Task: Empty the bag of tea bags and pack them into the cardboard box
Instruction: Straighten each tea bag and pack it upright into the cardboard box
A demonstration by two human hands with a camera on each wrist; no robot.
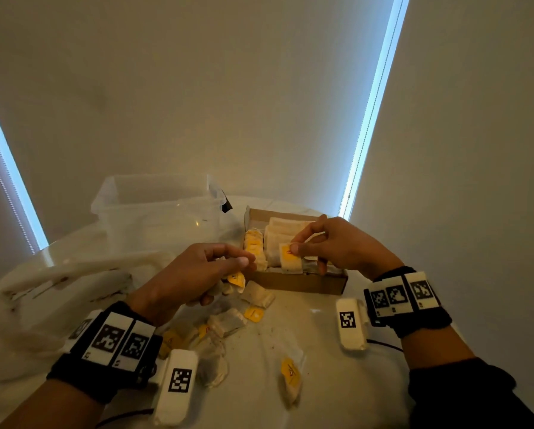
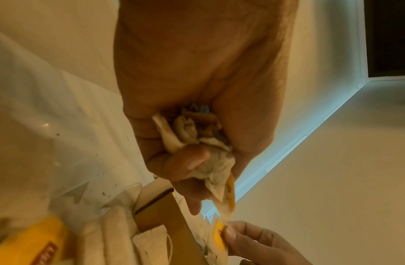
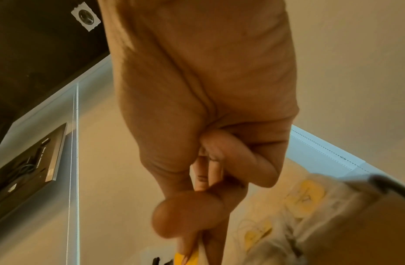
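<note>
An open brown cardboard box point(image 1: 302, 284) stands on the white table, with rows of tea bags point(image 1: 276, 239) packed upright inside. Over its front part my right hand point(image 1: 330, 243) pinches one tea bag with a yellow tag point(image 1: 290, 258) between thumb and fingers. Just left of the box my left hand point(image 1: 197, 274) grips a bunch of tea bags point(image 2: 210, 157), a yellow tag point(image 1: 237, 278) hanging below the fingers. Several loose tea bags point(image 1: 228, 323) lie on the table before the box. The emptied clear plastic bag point(image 1: 58, 283) lies crumpled at the left.
A clear plastic tub point(image 1: 160, 209) stands behind my left hand, close to the box's left end. One stray tea bag point(image 1: 290, 379) lies near the table's front. Window blinds rise behind the table. Tea dust speckles the tabletop point(image 1: 321, 382).
</note>
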